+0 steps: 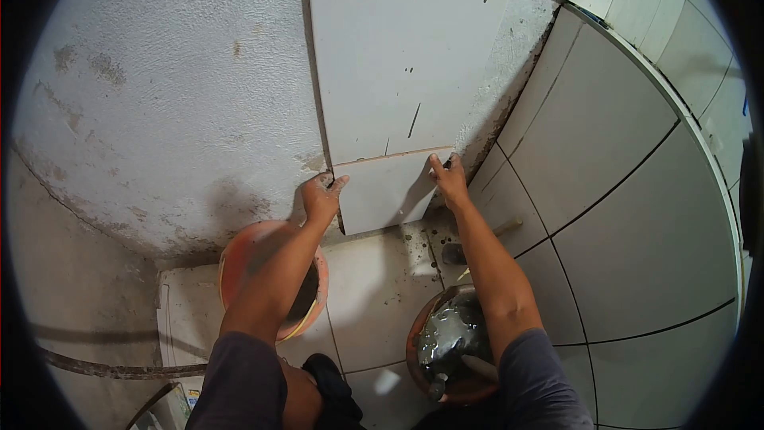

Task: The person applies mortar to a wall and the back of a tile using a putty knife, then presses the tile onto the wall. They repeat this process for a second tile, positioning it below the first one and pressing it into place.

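Observation:
A small white wall tile point(382, 195) stands against the wall just above the floor. A larger white tile point(402, 52) with dark smears and a yellow mark is directly above it, a thin reddish line showing at their joint. My left hand point(321, 197) grips the small tile's left edge near its upper corner, thumb on the front. On the other side, my right hand point(451, 181) holds the upper right corner, its thumb near the joint. The fingertips behind the edges are partly hidden.
An orange bucket point(320, 295) stands below my left forearm. Below my right forearm, a round tub point(415, 342) holds shiny water and a partly submerged tool. Tiled panels point(629, 215) rise at the right. A dark hose point(119, 368) runs along the lower left.

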The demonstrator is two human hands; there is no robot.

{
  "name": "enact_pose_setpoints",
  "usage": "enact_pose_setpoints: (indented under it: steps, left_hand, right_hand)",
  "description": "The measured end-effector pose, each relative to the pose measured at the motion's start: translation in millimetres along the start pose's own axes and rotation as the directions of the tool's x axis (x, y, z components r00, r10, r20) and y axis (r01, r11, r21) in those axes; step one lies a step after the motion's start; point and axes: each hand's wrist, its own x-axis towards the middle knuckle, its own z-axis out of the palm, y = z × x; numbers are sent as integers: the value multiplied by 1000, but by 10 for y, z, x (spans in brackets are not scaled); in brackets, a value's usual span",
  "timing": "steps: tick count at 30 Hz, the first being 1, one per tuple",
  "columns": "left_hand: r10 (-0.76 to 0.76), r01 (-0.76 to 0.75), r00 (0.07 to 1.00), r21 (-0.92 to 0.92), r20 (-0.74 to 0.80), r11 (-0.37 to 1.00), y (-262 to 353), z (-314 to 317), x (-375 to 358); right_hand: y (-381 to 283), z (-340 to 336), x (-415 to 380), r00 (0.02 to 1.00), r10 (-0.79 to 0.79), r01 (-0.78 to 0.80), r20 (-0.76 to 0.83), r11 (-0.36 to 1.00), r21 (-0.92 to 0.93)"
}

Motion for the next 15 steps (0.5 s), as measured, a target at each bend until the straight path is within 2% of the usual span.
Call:
enact_pose_setpoints:
  steps: [2,13,15]
  left_hand:
    - [4,-4,1000,-18,-5,1000,-107,62,25]
    - [-10,9,1000,-57,-22,998,151,-77,-26]
    - [-54,57,998,-58,45,997,225,-128,-37]
  right_hand:
    - [13,0,10,1000,-8,7,-5,1000,-10]
    - [-26,3,9,1000,-17,16,-24,1000,-24]
    - [-31,-37,26,995,52,-50,82,998,-27]
